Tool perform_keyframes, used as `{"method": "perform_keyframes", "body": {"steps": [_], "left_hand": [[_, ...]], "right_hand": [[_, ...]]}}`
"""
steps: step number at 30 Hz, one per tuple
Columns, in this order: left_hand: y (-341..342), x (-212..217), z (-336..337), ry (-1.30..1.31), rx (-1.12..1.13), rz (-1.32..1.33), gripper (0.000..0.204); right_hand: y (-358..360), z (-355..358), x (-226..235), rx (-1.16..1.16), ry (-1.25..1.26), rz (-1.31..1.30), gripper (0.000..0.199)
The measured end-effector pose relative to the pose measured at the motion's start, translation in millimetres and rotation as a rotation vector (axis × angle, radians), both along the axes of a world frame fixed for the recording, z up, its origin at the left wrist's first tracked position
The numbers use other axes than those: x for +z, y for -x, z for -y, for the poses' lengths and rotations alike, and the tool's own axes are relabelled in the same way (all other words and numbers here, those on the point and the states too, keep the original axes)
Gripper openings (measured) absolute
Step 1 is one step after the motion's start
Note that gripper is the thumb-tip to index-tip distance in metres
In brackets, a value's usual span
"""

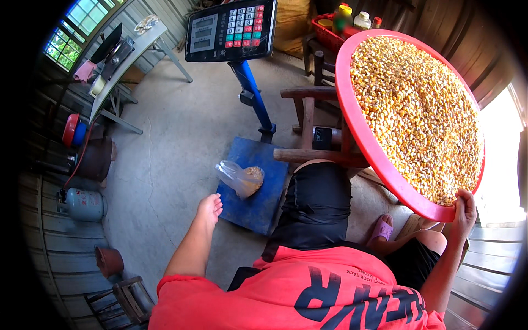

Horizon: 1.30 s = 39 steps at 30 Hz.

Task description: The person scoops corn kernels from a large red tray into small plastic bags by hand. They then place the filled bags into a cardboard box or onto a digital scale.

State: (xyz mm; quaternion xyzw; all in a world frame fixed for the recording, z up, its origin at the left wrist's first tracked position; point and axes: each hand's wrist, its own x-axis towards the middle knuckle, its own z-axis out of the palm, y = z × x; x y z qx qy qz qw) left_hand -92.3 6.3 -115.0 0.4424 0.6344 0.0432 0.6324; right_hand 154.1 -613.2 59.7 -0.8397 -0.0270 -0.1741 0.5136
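My left hand [210, 209] hovers beside the left edge of the scale's blue platform [234, 157], fingers loosely curled together, with nothing visible in them. On that platform rests a clear plastic bag [235, 175] with a small amount of corn kernels in its bottom; its loose top leans left, just beyond my left hand. My right hand [465, 212] grips the near right rim of a large red basin [352, 113]. Yellow corn kernels [412, 110] fill the basin broadly. The scale's black keypad head [231, 30] stands on a blue post [252, 93] at the platform's far side.
A wooden stool [313, 124] stands right of the scale, with a dark phone-like object [322, 137] near it. Behind sits a red basket [327, 33] of jars. At left are a table [129, 60] with a stove, a gas cylinder [85, 204] and a brown pot [109, 260].
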Motion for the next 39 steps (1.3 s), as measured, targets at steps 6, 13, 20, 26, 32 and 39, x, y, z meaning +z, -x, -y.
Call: {"method": "perform_keyframes", "body": {"steps": [6,13,20,26,32,39], "left_hand": [[-1.2,11.4,8.5,0.013,0.038,0.030,0.025],[-19.2,17.5,14.6,-0.010,0.004,0.176,0.023],[-49.3,34.5,26.1,-0.127,0.068,0.155,0.043],[-80.8,29.5,31.5,-0.195,0.035,0.098,0.063],[-93.8,-0.4,13.8,-0.148,0.030,0.222,0.043],[-94.0,32.8,24.4,-0.214,0.018,0.328,0.030]], "right_hand": [[-0.5,2.5,-1.6,0.004,0.026,0.013,0.017],[-5.0,13.2,-10.0,0.030,0.100,0.057,0.019],[-0.8,8.1,-8.8,-0.005,-0.013,0.006,0.016],[-0.9,8.5,-12.6,0.023,-0.015,0.058,0.016],[1.4,-4.6,-7.0,0.041,0.043,0.122,0.014],[5.7,-15.7,5.3,0.005,0.075,0.145,0.014]]}}
